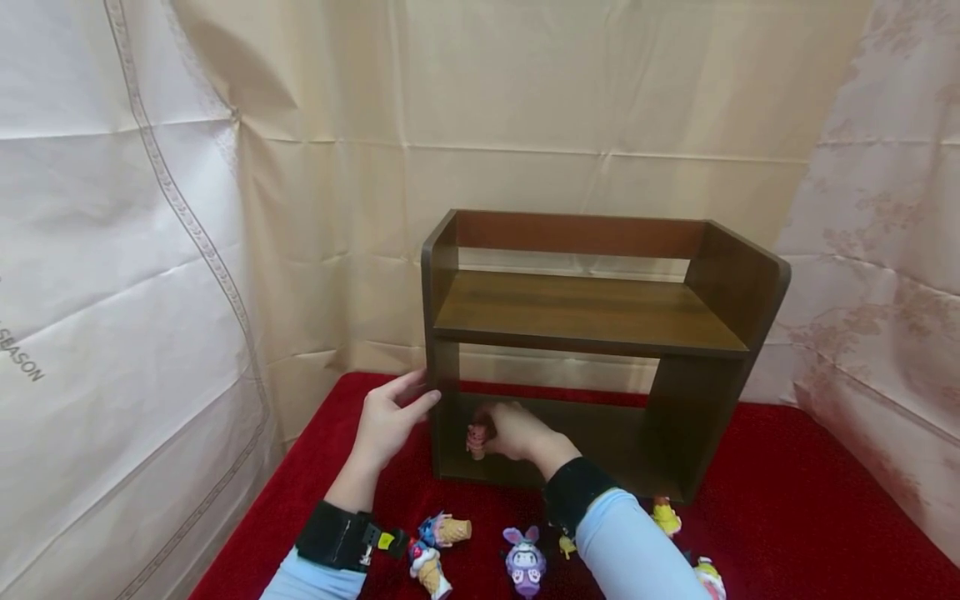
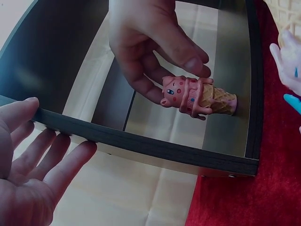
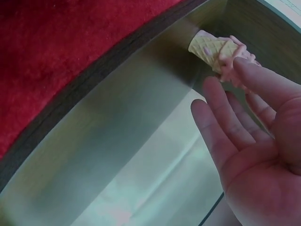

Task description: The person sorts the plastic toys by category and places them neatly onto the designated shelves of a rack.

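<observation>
Nearest, on the red cloth of the worktop (image 1: 795, 500), lies a purple rabbit (image 1: 523, 560). Clockwise from it, a small yellow toy (image 1: 567, 546) and a yellow figure (image 1: 666, 517) lie between two and three o'clock, and another figure (image 1: 708, 575) at three, partly behind the right sleeve (image 1: 637, 542). A white-topped cone (image 1: 429, 571) lies at nine o'clock and a blue-topped cone (image 1: 447, 530) at ten, one just beside the other.

Beyond them is the brown shelf (image 1: 592, 310). The left hand (image 1: 390, 421) is at its eight o'clock, fingers spread and nearly straight, fingertips against the left side panel. The right hand (image 1: 513, 432) reaches into the lower compartment, thumb and fingers well parted around the upper part of the pink cone (image 1: 476, 442) — whether any of them touch it, I cannot tell. The cone stands upright on the bottom board at the hand's nine o'clock, near the left panel; the left wrist view shows its winking, eared face and waffle base.

Farthest back, a creased cream cloth (image 1: 562, 83) hangs at twelve o'clock — a white cloth (image 1: 112, 250) at nine, a floral one (image 1: 900, 208) at three.
</observation>
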The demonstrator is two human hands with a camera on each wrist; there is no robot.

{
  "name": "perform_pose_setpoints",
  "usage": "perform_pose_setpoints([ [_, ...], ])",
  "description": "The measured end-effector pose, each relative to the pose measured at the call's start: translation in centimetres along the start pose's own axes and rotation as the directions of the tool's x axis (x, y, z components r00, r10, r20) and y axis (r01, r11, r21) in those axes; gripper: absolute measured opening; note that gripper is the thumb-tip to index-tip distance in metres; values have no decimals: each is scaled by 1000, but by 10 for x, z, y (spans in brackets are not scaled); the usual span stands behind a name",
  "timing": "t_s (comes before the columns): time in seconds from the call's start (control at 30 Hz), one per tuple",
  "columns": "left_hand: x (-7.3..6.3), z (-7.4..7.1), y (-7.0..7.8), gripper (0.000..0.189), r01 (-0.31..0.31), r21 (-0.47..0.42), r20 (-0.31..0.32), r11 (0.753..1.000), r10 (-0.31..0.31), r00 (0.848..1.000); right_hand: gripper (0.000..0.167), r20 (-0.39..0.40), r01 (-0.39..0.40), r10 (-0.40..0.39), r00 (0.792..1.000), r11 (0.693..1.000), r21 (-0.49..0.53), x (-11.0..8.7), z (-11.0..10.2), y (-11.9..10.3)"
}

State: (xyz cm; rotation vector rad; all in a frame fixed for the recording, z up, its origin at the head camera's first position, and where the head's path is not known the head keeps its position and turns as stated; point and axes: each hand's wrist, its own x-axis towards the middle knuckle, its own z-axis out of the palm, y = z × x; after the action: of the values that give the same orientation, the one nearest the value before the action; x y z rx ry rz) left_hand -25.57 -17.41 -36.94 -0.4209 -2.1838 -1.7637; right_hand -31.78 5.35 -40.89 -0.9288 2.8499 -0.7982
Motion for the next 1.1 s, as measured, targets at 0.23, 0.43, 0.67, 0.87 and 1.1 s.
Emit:
perform_pose_setpoints([
  [0.23, 0, 0, 2, 45, 3, -1, 1, 1000, -3, 1000, 48, -27, -7, 7, 1000, 1000, 22, -9, -15, 2],
  [0.43, 5, 0, -13, 47, 9, 11, 4, 1000, -9, 1000, 48, -29, 11, -9, 1000, 998, 66, -18, -29, 3],
  [0.67, 11, -2, -34, 48, -12, 3, 6, 1000, 12, 1000, 48, -31, 33, -30, 999, 995, 97, -29, -43, 3],
  [0.87, 12, -4, -36, 48, -37, 0, 13, 999, 37, 999, 45, -50, 63, -58, 997, 994, 95, -39, -52, 6],
  [1.1, 13, -6, -35, 48, -43, 9, 42, 999, 43, 998, 46, -49, 70, -66, 997, 994, 84, -49, -60, 8],
])
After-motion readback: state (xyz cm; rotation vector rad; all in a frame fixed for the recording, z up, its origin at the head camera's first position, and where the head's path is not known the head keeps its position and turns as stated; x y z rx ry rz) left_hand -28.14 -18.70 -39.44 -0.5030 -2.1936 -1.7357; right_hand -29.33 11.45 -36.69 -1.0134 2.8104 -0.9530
